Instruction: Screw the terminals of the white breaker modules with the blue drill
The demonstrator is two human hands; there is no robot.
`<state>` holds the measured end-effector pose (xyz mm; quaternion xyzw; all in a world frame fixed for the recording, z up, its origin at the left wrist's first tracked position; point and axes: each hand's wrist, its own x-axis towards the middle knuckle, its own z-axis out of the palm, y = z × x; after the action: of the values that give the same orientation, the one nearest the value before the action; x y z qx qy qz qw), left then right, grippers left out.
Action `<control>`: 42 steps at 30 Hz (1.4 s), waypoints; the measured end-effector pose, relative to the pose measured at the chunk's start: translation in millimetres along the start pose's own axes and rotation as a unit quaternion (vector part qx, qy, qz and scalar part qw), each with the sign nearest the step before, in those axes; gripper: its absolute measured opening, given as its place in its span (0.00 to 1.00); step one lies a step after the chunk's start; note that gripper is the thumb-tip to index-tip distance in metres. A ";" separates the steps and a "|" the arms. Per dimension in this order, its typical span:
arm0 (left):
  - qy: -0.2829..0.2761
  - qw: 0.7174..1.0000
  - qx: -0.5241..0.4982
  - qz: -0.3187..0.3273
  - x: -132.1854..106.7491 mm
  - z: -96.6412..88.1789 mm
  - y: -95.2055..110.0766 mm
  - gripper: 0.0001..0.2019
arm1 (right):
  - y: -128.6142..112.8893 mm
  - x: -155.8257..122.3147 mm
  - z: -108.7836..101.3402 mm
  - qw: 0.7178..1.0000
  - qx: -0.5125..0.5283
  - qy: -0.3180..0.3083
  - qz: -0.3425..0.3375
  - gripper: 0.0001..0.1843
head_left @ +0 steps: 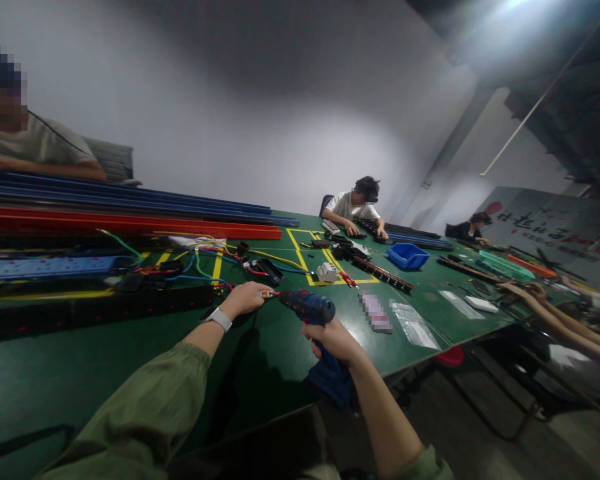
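Note:
In the head view my right hand (337, 339) is wrapped round the handle of a blue cordless drill (310, 307). The drill points left, its tip at a small white and orange part (267, 293). My left hand (243, 300) has its fingers closed on that part, whose exact kind is too small to make out. Just behind my left hand lies a black housing (267, 270) with coloured wires. A long black strip with red dots (165, 305) reaches up to my left wrist from the left side.
Long blue and red channels (205, 223) lie along the left back. A white breaker-like block (327, 272), a phone (375, 312), a plastic bag (414, 325) and a blue bin (407, 256) lie to the right on the green table (275, 353). Other people sit round it.

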<state>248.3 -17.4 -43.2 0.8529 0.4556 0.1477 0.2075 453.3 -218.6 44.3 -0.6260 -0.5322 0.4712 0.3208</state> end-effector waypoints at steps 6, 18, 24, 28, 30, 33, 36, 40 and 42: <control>-0.004 1.000 0.008 0.003 3.9 4.7 -6.1 0.23 | -3.1 -2.0 1.2 1.000 -0.004 0.009 0.020 0.05; -0.012 1.000 0.000 0.010 5.0 4.3 -7.2 0.24 | 3.6 1.9 0.9 1.000 0.012 0.009 0.004 0.05; -0.004 1.000 -0.004 -0.001 2.5 1.7 -3.9 0.22 | 3.4 1.0 1.0 1.000 0.009 0.010 0.004 0.06; -0.009 1.000 0.004 -0.004 3.1 2.4 -4.5 0.23 | 4.2 2.2 -1.1 1.000 0.004 -0.001 -0.012 0.07; -0.010 1.000 0.003 -0.003 3.2 2.5 -4.7 0.24 | 4.7 3.2 -1.9 1.000 0.001 -0.004 -0.015 0.07; -0.010 1.000 -0.001 0.000 2.1 1.4 -3.0 0.23 | 4.4 4.0 -2.3 1.000 -0.004 -0.010 -0.009 0.06; -0.006 1.000 -0.006 -0.003 0.2 -0.3 -0.3 0.23 | 4.1 4.1 -1.7 1.000 0.001 -0.006 -0.006 0.07; -0.001 1.000 -0.009 0.000 -0.5 0.0 0.2 0.22 | 5.0 3.7 -0.8 1.000 0.009 -0.003 -0.006 0.07; 0.001 1.000 -0.007 0.002 0.5 1.4 -1.3 0.22 | 5.0 3.3 -0.8 1.000 0.004 -0.004 -0.007 0.06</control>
<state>248.3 -16.5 -45.0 0.8524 0.4528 0.1521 0.2127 455.8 -216.5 39.3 -0.6191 -0.5356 0.4739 0.3245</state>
